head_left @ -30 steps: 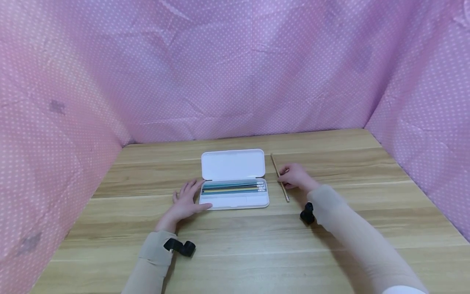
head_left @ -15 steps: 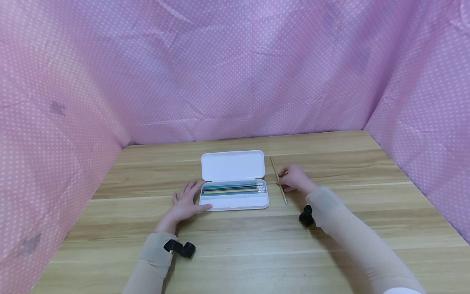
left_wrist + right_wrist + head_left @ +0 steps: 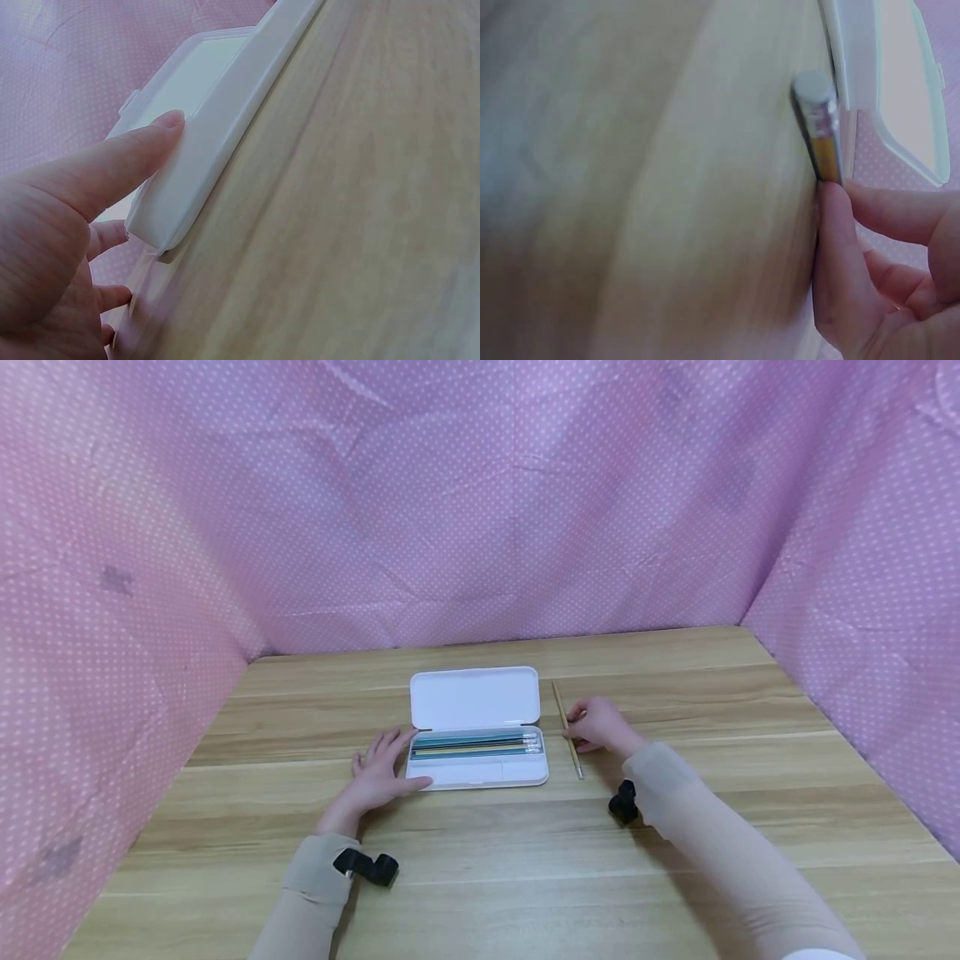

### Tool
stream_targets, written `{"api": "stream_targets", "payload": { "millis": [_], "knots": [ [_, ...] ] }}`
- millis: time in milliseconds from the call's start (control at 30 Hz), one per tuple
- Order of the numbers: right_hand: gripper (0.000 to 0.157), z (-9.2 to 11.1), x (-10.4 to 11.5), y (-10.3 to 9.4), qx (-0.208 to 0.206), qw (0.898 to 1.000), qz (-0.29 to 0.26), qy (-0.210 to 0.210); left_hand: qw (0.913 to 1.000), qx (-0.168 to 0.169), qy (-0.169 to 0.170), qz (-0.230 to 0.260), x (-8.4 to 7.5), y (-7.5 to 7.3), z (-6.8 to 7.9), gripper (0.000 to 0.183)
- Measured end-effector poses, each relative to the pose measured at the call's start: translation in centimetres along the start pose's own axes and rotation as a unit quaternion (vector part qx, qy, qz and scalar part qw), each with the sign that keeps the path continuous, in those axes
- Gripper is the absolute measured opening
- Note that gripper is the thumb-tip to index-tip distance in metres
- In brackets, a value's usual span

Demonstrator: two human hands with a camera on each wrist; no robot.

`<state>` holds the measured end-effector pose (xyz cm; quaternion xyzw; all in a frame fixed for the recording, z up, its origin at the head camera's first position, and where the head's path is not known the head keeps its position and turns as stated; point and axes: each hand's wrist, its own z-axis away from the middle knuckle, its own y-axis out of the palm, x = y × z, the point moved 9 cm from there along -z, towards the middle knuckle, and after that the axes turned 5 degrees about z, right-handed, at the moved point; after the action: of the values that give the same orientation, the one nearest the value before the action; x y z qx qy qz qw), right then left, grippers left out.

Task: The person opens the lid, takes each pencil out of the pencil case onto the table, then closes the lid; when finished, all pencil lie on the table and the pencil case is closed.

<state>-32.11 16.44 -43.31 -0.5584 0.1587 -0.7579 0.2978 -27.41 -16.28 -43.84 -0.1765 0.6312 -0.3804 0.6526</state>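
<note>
A white pencil case (image 3: 453, 777) lies with its lid up on the table, and several teal, black and yellow pencils (image 3: 472, 746) lie side by side inside it. My left hand (image 3: 375, 781) spreads at the case's left end; in the left wrist view its thumb (image 3: 124, 165) rests along the case's front edge. To the right of the case, my right hand (image 3: 603, 727) pinches a yellow pencil (image 3: 560, 702) between thumb and fingers near its middle. The pencil's white eraser end (image 3: 815, 88) points toward me. Its far end points away.
The wood-grain table (image 3: 480, 877) reaches back to a pink dotted cloth (image 3: 480, 510) that hangs behind and on both sides. The case's raised lid (image 3: 475, 697) stands on the far side. A black wrist camera (image 3: 367, 866) sits on each sleeve.
My right hand has shifted slightly left with the pencil, whose eraser end has swung a little toward the case. My left hand and the case have stayed in place.
</note>
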Motion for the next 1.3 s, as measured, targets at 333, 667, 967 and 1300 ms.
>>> {"api": "stream_targets", "payload": {
  "millis": [333, 667, 967, 1300],
  "knots": [
    [0.025, 0.1, 0.1, 0.1, -0.001, 1.000, -0.006, 0.001, 1.0000, 0.000, -0.001, -0.001, 0.2, 0.1, 0.1, 0.087],
    [0.025, 0.0, 0.2, 0.1, 0.010, 1.000, -0.010, 0.002, 1.0000, -0.002, 0.002, -0.003, 0.2, 0.0, 0.1, 0.087],
    [0.025, 0.3, 0.6, -0.3, 0.027, 1.000, -0.002, -0.001, 0.9999, -0.005, 0.003, -0.009, 0.1, -0.1, 0.0, 0.088],
    [0.036, 0.4, 2.8, -0.8, -0.002, 0.998, 0.029, -0.047, 1.0000, -0.003, 0.004, -0.005, 0.1, 0.0, 0.1, 0.087]
  ]
}}
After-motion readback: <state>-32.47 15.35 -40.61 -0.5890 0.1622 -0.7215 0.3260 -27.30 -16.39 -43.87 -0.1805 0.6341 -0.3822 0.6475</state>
